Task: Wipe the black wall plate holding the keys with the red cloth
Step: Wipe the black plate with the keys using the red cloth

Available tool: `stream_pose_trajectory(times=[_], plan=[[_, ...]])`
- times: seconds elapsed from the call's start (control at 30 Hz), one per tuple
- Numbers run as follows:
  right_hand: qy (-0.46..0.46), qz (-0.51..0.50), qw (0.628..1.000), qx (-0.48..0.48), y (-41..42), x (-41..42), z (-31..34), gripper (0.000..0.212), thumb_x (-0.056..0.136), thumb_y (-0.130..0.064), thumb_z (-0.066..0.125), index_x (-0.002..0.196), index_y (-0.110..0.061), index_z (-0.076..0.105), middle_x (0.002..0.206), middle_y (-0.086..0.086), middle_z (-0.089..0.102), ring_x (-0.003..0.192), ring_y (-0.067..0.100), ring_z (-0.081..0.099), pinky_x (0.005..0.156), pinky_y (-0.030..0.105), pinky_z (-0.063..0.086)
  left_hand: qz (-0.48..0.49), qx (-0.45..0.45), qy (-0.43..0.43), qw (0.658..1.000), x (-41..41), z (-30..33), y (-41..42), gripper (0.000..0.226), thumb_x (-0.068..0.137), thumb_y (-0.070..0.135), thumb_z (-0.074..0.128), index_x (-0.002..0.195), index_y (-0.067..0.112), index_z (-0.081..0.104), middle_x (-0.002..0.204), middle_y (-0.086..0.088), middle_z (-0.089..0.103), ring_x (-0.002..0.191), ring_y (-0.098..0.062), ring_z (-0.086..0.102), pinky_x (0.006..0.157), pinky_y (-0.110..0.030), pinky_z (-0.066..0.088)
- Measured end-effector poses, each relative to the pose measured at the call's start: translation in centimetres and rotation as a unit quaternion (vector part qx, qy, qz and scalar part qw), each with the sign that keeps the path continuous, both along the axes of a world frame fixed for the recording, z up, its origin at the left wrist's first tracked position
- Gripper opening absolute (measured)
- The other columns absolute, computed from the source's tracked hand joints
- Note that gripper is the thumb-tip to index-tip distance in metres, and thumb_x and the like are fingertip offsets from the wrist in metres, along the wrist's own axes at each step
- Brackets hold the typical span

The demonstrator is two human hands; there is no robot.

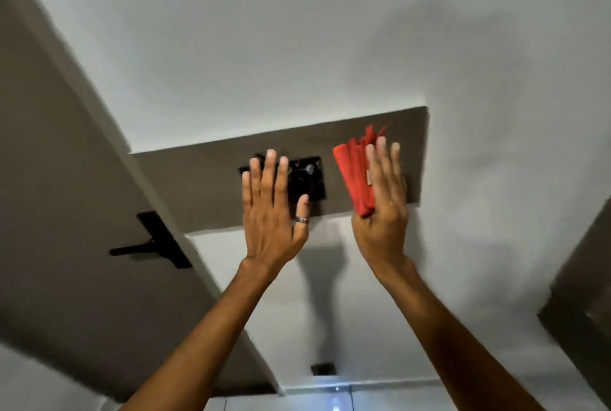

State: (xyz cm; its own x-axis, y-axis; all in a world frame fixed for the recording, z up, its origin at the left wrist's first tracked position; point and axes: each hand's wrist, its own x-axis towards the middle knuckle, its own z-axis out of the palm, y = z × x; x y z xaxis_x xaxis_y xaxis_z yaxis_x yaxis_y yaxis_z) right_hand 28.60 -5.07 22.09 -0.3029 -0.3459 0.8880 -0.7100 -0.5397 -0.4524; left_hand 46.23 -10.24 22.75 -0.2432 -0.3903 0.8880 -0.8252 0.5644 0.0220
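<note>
The black wall plate (312, 180) is fixed on a brown wall panel (198, 179), with dark keys hanging at its centre. My left hand (272, 212) is raised flat in front of the plate's left part, fingers spread, a ring on the thumb; it hides that side. My right hand (383, 202) is just right of the plate, fingers straight, holding the folded red cloth (353, 175) against its palm. The cloth is beside the plate, apart from it.
A brown door (66, 212) with a black lever handle (148, 243) stands at the left. White wall surrounds the panel. A small dark switch plate (323, 369) is low on the wall. Another brown surface (585, 295) shows at the right edge.
</note>
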Motion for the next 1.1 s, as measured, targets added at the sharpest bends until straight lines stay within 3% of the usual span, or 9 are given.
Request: stream_pose_trajectory(times=[0.07, 0.17, 0.27, 0.33, 0.4, 0.6, 0.77, 0.97, 1.1], plan=[[0.094, -0.078, 0.991, -0.052, -2.6, 2.9, 0.1, 0.042, 0.114, -0.021, 0.047, 0.153, -0.007, 0.048, 0.163, 0.013, 0.042, 0.157, 0.036, 0.032, 0.127, 0.060, 0.031, 0.027, -0.012, 0.011, 0.999, 3.4, 0.8, -1.1, 0.068, 0.103, 0.033, 0.048, 0.160, 0.006, 0.024, 0.169, -0.015, 0.017, 0.158, -0.036, 0.007, 0.130, -0.049, 0.006], [0.238, -0.115, 0.964, 0.013, -5.7, 5.9, -1.8, 0.058, 0.103, -0.019, 0.065, 0.156, -0.013, 0.045, 0.166, 0.012, 0.033, 0.158, 0.036, 0.025, 0.131, 0.058, 0.017, 0.047, -0.025, 0.011, 0.998, 7.6, 1.3, -2.4, 0.069, 0.102, 0.032, 0.049, 0.161, 0.006, 0.023, 0.169, -0.015, 0.017, 0.158, -0.035, 0.007, 0.130, -0.048, 0.005], [0.284, -0.083, 0.952, 0.084, -6.6, 6.1, -4.4, 0.084, 0.099, -0.059, 0.058, 0.163, -0.014, 0.027, 0.172, 0.011, 0.015, 0.163, 0.034, 0.004, 0.133, 0.054, -0.001, 0.049, -0.030, -0.007, 0.998, 10.4, 0.5, -3.2, 0.068, 0.103, 0.033, 0.046, 0.160, 0.005, 0.023, 0.169, -0.016, 0.018, 0.159, -0.033, 0.005, 0.130, -0.047, 0.004], [0.281, -0.077, 0.952, 0.089, -6.9, 5.8, -5.0, 0.080, 0.105, -0.067, 0.037, 0.166, -0.019, 0.020, 0.176, 0.007, 0.008, 0.164, 0.032, -0.001, 0.134, 0.053, -0.003, 0.047, -0.032, -0.015, 0.998, 11.5, -0.4, -3.6, 0.067, 0.104, 0.034, 0.044, 0.161, 0.006, 0.022, 0.169, -0.015, 0.016, 0.159, -0.032, 0.004, 0.130, -0.048, 0.005], [0.271, -0.093, 0.955, 0.076, -7.4, 5.8, -4.8, 0.069, 0.109, -0.060, 0.029, 0.165, -0.022, 0.023, 0.175, 0.007, 0.014, 0.165, 0.028, 0.001, 0.135, 0.051, -0.001, 0.041, -0.032, -0.013, 0.999, 11.7, -0.8, -4.1, 0.067, 0.104, 0.033, 0.043, 0.161, 0.007, 0.021, 0.169, -0.014, 0.016, 0.159, -0.032, 0.004, 0.130, -0.048, 0.005], [0.263, -0.163, 0.949, -0.064, -10.2, 6.3, -2.9, 0.051, 0.096, -0.036, 0.058, 0.144, -0.018, 0.053, 0.153, 0.019, 0.054, 0.150, 0.041, 0.036, 0.131, 0.058, 0.015, 0.021, -0.064, -0.032, 0.997, 11.8, 0.7, -7.8, 0.061, 0.104, 0.027, 0.041, 0.159, 0.006, 0.025, 0.167, -0.018, 0.023, 0.159, -0.025, 0.000, 0.130, -0.047, 0.006], [0.263, -0.184, 0.938, -0.128, -12.3, 4.9, -1.5, 0.044, 0.099, -0.044, 0.056, 0.137, -0.022, 0.058, 0.159, 0.017, 0.042, 0.160, 0.034, 0.025, 0.131, 0.055, 0.019, 0.045, -0.126, -0.054, 0.989, 12.7, 1.5, -11.2, 0.061, 0.105, 0.029, 0.038, 0.161, 0.009, 0.023, 0.166, -0.016, 0.024, 0.159, -0.024, 0.000, 0.131, -0.045, 0.002], [0.306, -0.226, 0.909, -0.169, -12.7, 3.4, -4.6, 0.043, 0.105, -0.043, 0.048, 0.141, -0.021, 0.057, 0.149, 0.015, 0.052, 0.159, 0.033, 0.028, 0.125, 0.056, 0.030, 0.059, -0.174, -0.060, 0.981, 12.4, 0.7, -12.9, 0.063, 0.106, 0.032, 0.035, 0.162, 0.011, 0.018, 0.169, -0.007, 0.010, 0.159, -0.024, 0.000, 0.130, -0.046, 0.003], [0.122, -0.232, 0.959, -0.112, -12.5, 8.3, -4.7, 0.047, 0.107, -0.044, 0.042, 0.147, -0.023, 0.054, 0.155, 0.013, 0.048, 0.157, 0.034, 0.030, 0.129, 0.055, 0.026, 0.066, -0.183, -0.052, 0.979, 12.4, 0.5, -12.9, 0.063, 0.105, 0.032, 0.037, 0.162, 0.012, 0.020, 0.166, -0.010, 0.018, 0.159, -0.024, -0.001, 0.129, -0.047, 0.004]])
